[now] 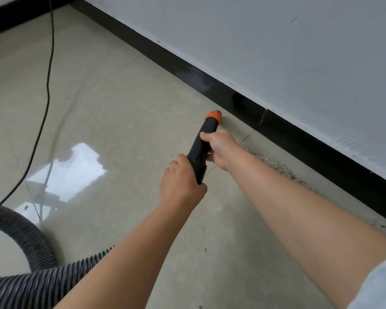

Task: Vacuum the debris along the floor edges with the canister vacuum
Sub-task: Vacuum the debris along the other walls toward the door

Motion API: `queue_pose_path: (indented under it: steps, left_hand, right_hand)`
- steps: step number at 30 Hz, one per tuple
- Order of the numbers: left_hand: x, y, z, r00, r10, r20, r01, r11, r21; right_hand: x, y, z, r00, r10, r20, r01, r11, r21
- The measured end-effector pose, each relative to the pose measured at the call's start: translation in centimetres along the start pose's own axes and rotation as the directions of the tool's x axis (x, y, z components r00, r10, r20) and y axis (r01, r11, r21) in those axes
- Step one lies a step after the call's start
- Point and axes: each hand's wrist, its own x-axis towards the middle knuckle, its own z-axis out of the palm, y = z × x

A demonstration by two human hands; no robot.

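Both hands grip the black vacuum nozzle (200, 150), which has an orange tip (213, 117). The tip rests on the floor close to the black baseboard (276, 128). My left hand (181, 184) grips the nozzle's rear end. My right hand (221, 148) wraps around it further forward. Dark crumbs of debris (281, 167) lie along the floor edge, to the right of the tip and behind my right forearm. The ribbed grey hose (29, 273) curls across the floor at the lower left. The canister itself is out of view.
A thin black power cord (47, 90) runs down the floor on the left. A bright window reflection (69, 172) lies on the glossy beige floor. The grey-white wall (276, 41) rises above the baseboard, and a room corner sits at top left.
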Motion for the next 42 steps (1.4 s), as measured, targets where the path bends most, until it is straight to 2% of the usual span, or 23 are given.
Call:
queue_pose_path:
  steps: [8,12,20,26,32,38,42]
  left_hand:
    - [1.6,-2.7,-0.6,0.997,-0.074,-0.022,0.073,0.997,-0.018]
    - [2.7,-3.9,-1.2,0.991,-0.118,-0.061,0.116,0.993,-0.035]
    - [6.0,-6.3,-3.3,0.978,-0.187,-0.095,0.179,0.981,-0.08]
    - [7.8,-5.6,-3.9,0.986,-0.155,-0.055,0.149,0.984,-0.095]
    - [8.6,-3.4,-4.0,0.997,-0.066,0.044,0.07,0.994,-0.09]
    - [7.3,-1.9,-3.2,0.992,0.013,0.127,-0.002,0.996,-0.086]
    - [5.4,-2.8,-2.9,0.987,0.065,0.15,-0.058,0.997,-0.052]
  right_hand:
    - [1.9,0.3,3.6,0.998,-0.002,0.061,0.006,0.998,-0.068]
    - [2.5,0.8,5.7,0.99,0.001,0.142,0.021,0.988,-0.152]
    - [4.7,0.2,10.3,0.97,-0.017,0.243,0.058,0.985,-0.162]
    - [5.7,-1.0,10.3,0.979,-0.042,0.198,0.074,0.985,-0.158]
    - [5.9,-2.2,6.9,0.99,-0.088,0.115,0.096,0.993,-0.069]
    - [3.6,-2.0,3.5,0.995,-0.08,0.053,0.078,0.996,0.05]
    - [1.5,-0.6,2.8,1.0,-0.021,0.001,0.021,0.992,0.124]
